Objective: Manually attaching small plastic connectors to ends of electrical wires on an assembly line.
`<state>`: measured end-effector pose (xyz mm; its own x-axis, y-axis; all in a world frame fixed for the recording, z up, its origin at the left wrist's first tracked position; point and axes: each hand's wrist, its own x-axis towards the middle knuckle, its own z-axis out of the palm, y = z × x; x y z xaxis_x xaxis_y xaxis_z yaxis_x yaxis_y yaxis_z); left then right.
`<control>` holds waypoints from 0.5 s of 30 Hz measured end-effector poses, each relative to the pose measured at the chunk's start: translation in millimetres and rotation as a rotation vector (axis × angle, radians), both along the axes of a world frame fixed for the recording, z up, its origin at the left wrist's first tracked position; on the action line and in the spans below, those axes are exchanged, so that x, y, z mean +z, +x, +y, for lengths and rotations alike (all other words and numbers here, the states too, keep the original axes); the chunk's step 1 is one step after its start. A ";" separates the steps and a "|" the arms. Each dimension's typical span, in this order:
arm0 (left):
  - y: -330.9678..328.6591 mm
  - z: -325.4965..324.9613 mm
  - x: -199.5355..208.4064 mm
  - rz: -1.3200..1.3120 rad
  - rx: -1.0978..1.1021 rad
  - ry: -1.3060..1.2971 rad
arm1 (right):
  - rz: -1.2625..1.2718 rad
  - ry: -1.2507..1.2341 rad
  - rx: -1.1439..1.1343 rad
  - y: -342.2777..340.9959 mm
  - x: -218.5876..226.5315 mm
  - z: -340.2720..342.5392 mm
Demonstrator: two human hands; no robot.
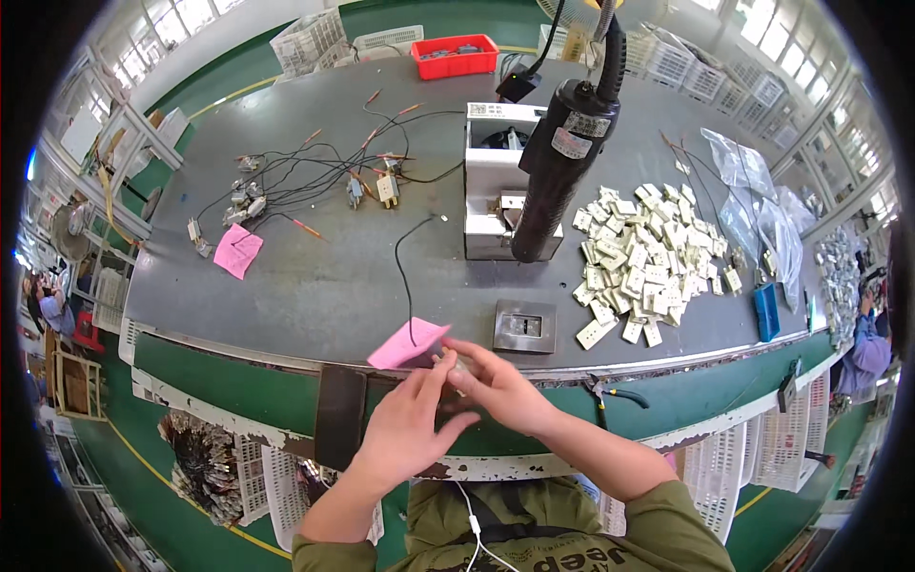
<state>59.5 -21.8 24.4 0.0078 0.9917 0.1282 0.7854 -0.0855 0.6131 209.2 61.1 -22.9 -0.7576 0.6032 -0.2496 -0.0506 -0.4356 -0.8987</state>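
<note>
Close together at the table's front edge, my left hand point(405, 424) and my right hand point(505, 389) meet at the fingertips. Both are closed around something small, mostly hidden by my fingers. Just beyond them is a pink paper slip point(405, 346), with a black wire point(403, 272) rising from it and curving away over the table. To the right of the slip lies a metal block point(525, 326) with a slotted recess. Behind that block, a black electric screwdriver point(562, 172) hangs tilted in front of a white machine housing point(484, 195).
A heap of cream plastic socket pieces point(648, 257) covers the right side. Wired plugs point(246, 202) and another pink slip point(238, 250) lie left. A red bin point(456, 65) stands at the back. Pliers point(610, 393) and a blue container point(765, 312) are toward the right.
</note>
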 end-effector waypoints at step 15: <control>-45.5 42.5 6.9 -1.514 -0.093 -0.141 | -0.388 0.709 0.000 70.6 35.3 -36.2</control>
<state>14.0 20.8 31.3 0.0215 0.9996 -0.0201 -0.5745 0.0288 0.8180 279.8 24.9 12.4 -0.6952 0.7168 -0.0533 0.3220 0.2442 -0.9147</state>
